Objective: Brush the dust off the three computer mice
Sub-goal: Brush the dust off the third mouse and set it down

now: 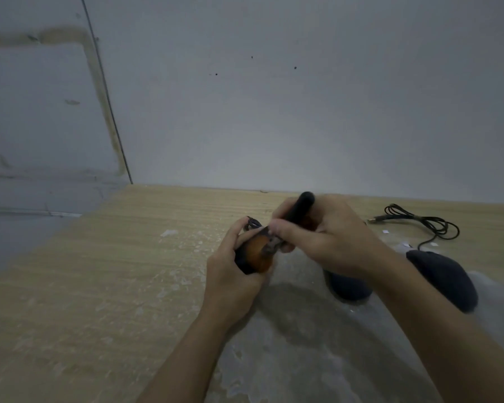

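Left hand: my left hand (230, 266) is wrapped tight around the orange mouse (256, 253), lifted clear of the table (99, 271).
Right hand: my right hand (326, 237) is closed on the black brush (298, 209), handle angled up and away.
Brush contact: bristle end sits on the orange mouse's front; details blurred.
Other mice: two dark mice (349, 285) (445, 279) lie on the table to my right, partly hidden by my forearm.
Cable: black cable (422, 223) coiled behind them.
Surface: pale dusty patches.

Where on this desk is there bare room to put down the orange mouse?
Free: the desk left of the left hand, out to its left edge. Crowded: right side, with two dark mice and a coiled cable.
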`<state>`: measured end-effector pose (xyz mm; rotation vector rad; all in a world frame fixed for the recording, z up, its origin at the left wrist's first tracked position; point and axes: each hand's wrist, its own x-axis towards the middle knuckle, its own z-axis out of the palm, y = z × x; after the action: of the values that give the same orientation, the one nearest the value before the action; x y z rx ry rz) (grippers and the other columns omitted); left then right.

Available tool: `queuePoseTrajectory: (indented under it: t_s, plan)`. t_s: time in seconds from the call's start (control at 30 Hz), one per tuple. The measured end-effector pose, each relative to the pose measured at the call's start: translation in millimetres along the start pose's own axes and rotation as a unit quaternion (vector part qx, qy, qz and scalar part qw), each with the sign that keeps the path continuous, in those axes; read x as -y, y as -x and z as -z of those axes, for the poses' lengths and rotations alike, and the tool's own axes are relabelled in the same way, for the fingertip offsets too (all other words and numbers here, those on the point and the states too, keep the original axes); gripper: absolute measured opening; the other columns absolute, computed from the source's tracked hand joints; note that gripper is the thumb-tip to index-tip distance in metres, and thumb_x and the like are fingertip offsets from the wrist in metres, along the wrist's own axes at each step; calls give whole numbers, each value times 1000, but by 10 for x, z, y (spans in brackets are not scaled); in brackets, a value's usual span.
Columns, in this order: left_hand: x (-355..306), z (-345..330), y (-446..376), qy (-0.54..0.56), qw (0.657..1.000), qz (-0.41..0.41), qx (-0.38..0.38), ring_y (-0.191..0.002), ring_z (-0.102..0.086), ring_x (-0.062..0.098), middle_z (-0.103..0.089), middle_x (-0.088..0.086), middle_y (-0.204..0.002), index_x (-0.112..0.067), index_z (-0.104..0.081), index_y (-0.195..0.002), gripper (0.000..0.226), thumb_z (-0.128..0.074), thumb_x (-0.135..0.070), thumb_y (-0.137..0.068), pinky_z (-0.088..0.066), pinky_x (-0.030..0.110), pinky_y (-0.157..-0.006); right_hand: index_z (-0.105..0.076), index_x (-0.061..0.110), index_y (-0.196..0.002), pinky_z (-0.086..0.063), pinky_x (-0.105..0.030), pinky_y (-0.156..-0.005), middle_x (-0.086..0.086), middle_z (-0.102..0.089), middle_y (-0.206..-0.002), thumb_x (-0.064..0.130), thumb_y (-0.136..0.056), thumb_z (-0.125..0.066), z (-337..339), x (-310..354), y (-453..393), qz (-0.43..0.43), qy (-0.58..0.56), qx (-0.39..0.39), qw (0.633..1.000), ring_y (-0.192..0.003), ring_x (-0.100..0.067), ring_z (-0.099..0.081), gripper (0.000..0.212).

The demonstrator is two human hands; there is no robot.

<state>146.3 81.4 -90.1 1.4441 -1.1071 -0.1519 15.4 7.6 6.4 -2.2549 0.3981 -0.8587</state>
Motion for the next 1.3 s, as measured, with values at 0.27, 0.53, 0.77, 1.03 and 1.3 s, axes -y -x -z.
queuePoseTrajectory:
  t_s: [0.27, 0.53, 0.77, 1.03, 1.3]
  plan:
    - [-7, -34, 7, -20, 999, -18, 19, -100, -61, -2, -64, -17, -107, -17, -47, -131, 72, -79, -8, -67, -49, 13, -85, -68, 9, -78, -55, -41, -69, -9, -68, -70, 19, -85, -62, 48, -33, 1, 8, 40, -45, 998, -68, -20, -64, 13]
    - [-28, -12, 11, -1, 1000, -1, 8, -94, -59, -14, -60, -26, -103, -21, -43, -131, 76, -79, -5, -66, -47, 7, -81, -67, 15, -74, -57, -33, -68, -5, -69, -67, 18, -84, -63, 104, -82, -24, -12, 28, -45, 999, -67, -16, -68, 11]
    - [28, 6, -12, 7, 1000, 7, 0, -100, -63, 0, -66, -11, -112, -21, -49, -131, 75, -79, -13, -63, -52, 22, -84, -68, 8, -82, -55, -42, -68, -13, -70, -76, 29, -82, -62, -190, 30, 19, 2, 3, 49, 999, -72, -25, -66, 22]
    - [-36, 55, 27, 52, 997, 59, -13, -96, -62, -4, -60, -23, -107, -34, -40, -129, 77, -79, -8, -68, -53, 17, -82, -67, 13, -79, -56, -29, -74, -1, -69, -75, 15, -83, -64, 266, -196, -14, -3, 58, -91, 994, -71, -14, -67, 5]
    - [-93, 70, 1, 88, 992, 91, -28, -89, -61, -4, -59, -13, -107, -34, -43, -125, 73, -78, -5, -68, -51, 9, -71, -69, 11, -83, -58, -37, -76, -9, -71, -79, 12, -84, -62, 164, -255, -29, -14, -4, -58, 998, -76, -19, -69, 7]
